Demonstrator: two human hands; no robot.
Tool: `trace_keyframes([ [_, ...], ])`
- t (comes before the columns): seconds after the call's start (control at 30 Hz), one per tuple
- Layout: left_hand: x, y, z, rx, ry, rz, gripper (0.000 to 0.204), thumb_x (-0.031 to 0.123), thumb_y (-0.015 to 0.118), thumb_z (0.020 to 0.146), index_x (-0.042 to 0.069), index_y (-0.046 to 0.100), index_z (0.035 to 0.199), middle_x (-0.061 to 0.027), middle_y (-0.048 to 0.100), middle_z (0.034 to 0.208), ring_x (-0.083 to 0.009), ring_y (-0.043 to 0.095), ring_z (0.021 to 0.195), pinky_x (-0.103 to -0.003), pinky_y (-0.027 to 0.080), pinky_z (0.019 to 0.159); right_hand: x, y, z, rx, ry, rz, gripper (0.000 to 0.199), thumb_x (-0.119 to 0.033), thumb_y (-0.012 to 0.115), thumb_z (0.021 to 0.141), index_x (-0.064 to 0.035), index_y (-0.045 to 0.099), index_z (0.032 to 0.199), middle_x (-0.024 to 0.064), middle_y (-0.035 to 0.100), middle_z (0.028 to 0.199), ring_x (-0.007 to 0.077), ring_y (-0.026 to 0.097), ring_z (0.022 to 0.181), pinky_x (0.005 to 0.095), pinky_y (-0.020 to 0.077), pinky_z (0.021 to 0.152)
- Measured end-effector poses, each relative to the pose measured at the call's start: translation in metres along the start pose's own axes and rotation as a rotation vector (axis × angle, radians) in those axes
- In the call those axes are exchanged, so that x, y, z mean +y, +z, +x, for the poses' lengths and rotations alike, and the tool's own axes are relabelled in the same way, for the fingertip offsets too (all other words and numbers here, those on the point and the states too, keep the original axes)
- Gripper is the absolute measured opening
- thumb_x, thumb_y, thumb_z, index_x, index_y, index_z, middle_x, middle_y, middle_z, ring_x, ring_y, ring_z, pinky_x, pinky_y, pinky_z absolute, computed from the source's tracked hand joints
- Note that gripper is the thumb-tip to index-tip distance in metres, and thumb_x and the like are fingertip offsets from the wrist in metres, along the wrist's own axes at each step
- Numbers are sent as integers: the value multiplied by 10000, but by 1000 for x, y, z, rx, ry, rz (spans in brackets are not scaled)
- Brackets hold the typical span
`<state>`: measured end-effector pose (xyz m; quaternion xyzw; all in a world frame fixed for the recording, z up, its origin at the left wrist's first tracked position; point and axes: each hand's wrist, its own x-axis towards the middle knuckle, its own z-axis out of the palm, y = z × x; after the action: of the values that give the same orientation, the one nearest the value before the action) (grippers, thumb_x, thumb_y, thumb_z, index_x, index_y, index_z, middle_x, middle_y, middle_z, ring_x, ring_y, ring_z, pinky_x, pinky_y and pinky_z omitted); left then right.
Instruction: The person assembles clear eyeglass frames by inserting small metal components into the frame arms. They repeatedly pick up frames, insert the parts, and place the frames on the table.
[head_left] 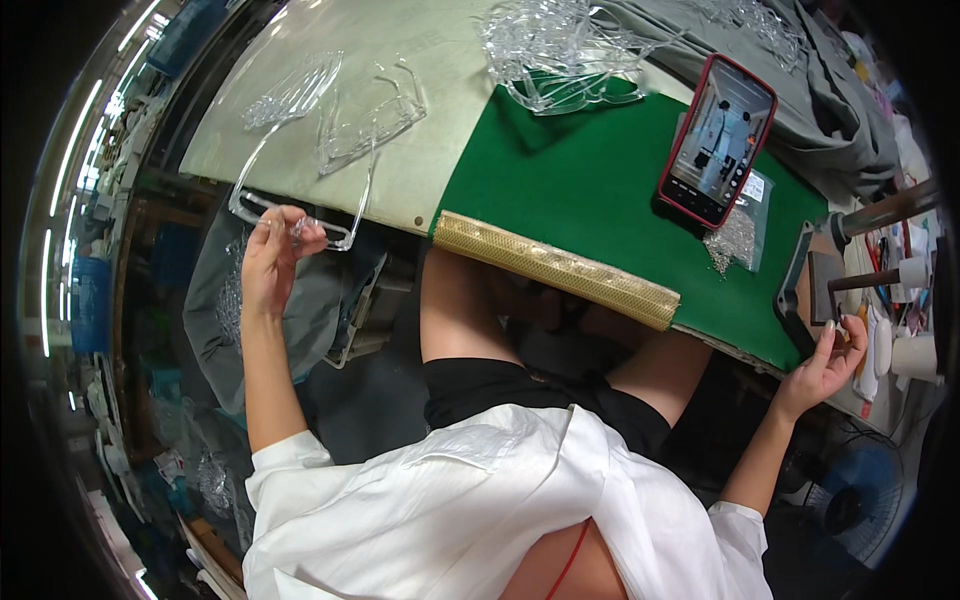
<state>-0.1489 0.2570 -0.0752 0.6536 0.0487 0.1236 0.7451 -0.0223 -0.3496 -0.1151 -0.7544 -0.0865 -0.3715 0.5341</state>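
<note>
- The left hand is pinching a clear plastic glasses frame between thumb and fingers at the near left edge of the table, lifting it just clear of the pale mat, apparently so it can be looked over.
- The frame's front is lying roughly level and running left to right, and one long arm is stretching up and away from the person toward more clear frames resting on the mat.
- A gold mesh roll is lining the table's front edge, seemingly as padding above the knees.
- A phone in a red case is leaning upright on the green cloth, screen facing the person, with a small bag of tiny clear parts beside it.
- The right hand is curling half open, palm up, its fingertips touching a small metal stand and gripping nothing.
</note>
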Motion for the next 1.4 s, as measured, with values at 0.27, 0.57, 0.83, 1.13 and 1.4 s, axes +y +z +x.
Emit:
trace_keyframes([
  [0.27,-31,22,93,86,-479,-39,487,381,467,974,-72,525,1143,-174,653,944,-223,679,796,-232,577,666,-35,32,-6,-87,-48,39,143,53,517,872,-4,524,1003,70,440,1123,107,446,896,229,365,831],
  [0.57,-30,170,204,-258,1025,1091,193,202,616,849,80,619,998,-75,642,908,-291,607,861,-394,469,741,-42,19,-16,-44,19,57,134,59,519,865,-14,525,977,63,431,1101,99,443,884,211,372,810],
  [0.83,43,247,266,-474,458,1341,322,351,468,975,73,629,1009,-41,612,650,-143,563,503,-351,460,568,-51,17,-18,-150,-4,49,125,58,503,842,-12,537,940,54,474,1010,107,455,830,209,372,751],
  [1.13,78,211,196,-694,297,921,441,435,476,928,39,624,1052,-75,670,838,-172,619,900,-348,425,883,-45,40,-5,-606,76,-341,128,-54,633,796,-5,648,914,106,593,791,264,585,729,308,460,654],
  [1.4,19,215,93,-615,-245,-448,264,285,506,878,38,453,954,-126,551,781,-328,588,943,-519,342,1034,-41,48,-6,-717,-42,-367,202,-13,640,772,-74,657,964,79,541,788,259,579,734,343,467,654],
])
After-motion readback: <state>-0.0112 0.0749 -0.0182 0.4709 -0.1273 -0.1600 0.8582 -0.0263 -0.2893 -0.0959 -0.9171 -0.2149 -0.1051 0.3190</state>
